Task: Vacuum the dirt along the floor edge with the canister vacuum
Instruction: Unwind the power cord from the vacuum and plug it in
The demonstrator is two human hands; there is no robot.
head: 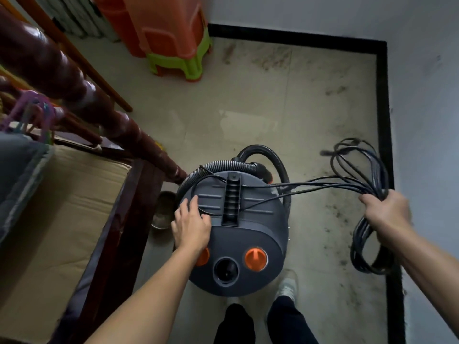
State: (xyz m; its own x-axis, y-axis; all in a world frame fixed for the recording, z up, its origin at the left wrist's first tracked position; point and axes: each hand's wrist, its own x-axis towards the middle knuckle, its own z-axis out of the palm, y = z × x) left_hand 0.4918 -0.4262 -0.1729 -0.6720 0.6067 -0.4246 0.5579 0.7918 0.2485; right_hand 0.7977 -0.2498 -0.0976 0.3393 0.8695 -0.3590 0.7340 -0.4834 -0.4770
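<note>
Right hand (383, 209) gripping cord (365, 247), left (192, 225) touching vacuum (248, 234)

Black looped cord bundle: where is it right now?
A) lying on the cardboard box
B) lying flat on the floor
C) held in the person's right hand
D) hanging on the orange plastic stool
C: the right hand has its fingers curled round the black looped power cord, which hangs in the air, with strands running back to the round dark grey canister vacuum.
</note>
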